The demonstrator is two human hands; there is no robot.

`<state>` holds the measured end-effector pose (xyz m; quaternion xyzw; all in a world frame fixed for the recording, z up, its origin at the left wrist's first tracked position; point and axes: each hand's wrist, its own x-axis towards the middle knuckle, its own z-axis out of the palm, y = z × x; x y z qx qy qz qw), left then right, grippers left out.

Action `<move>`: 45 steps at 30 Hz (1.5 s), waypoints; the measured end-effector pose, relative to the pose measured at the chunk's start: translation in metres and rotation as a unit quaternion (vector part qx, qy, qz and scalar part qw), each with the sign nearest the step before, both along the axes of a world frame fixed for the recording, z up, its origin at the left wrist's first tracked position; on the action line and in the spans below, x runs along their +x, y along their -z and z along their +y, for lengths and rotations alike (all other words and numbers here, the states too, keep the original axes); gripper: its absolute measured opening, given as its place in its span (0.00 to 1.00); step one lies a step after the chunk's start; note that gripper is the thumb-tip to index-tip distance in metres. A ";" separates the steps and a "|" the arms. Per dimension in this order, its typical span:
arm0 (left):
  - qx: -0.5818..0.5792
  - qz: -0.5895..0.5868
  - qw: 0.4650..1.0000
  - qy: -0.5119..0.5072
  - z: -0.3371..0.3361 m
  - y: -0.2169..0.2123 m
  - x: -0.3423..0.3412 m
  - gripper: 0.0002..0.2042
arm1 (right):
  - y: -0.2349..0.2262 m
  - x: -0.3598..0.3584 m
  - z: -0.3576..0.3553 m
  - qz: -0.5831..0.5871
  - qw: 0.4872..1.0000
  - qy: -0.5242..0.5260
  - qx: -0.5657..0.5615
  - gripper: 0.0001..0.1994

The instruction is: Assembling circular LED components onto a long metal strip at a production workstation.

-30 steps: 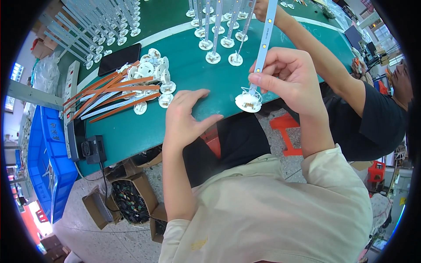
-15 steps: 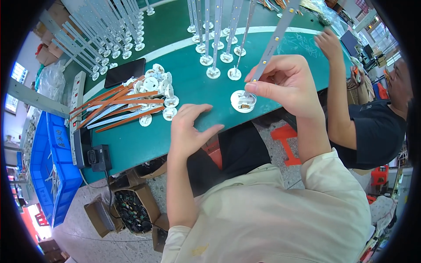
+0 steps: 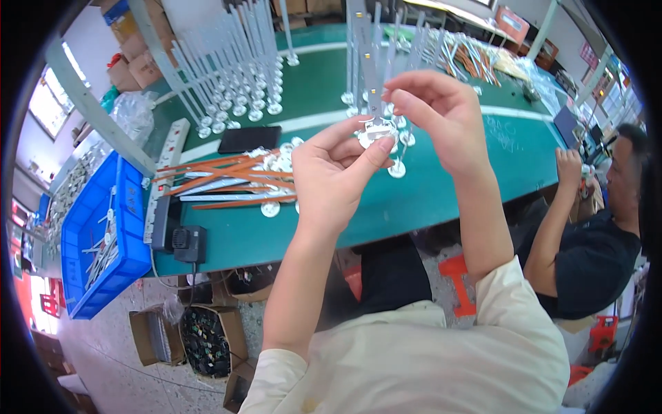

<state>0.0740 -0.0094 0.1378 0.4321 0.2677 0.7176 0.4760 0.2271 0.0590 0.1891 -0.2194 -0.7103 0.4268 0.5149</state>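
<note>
My left hand pinches a round white base between thumb and fingers. From that base a slim LED strip with small yellow chips rises upright, above the green table. Beside the strip's lower end is my right hand, its thumb and forefinger closed together; anything between those fingertips is too small to make out. Several similar LED strips on round bases stand behind my hands, partly hidden, one base showing just below the right fingers. Left of my left hand lies a pile of orange and white strips with round white bases.
Many upright LED strips stand at the back left. Nearby are a black tablet-like slab, a power strip, a black adapter and a blue crate. A co-worker sits at the right.
My left hand has risen and taken hold of the white base. The strip on its base is now held higher; my right fingers have moved off the strip's front to its side. The view has tilted up.
</note>
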 end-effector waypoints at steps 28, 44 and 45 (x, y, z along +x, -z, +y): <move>-0.058 0.391 0.902 -0.175 -0.026 0.070 -0.020 0.16 | 0.078 -0.009 -0.026 -0.160 0.986 0.001 0.037 0.08; -0.041 0.512 0.847 -0.134 -0.008 0.165 -0.034 0.24 | 0.205 -0.006 -0.021 -0.166 0.985 0.022 0.031 0.04; -0.049 0.507 0.851 -0.130 -0.008 0.162 -0.036 0.24 | 0.204 -0.006 -0.020 -0.175 0.982 0.029 0.068 0.04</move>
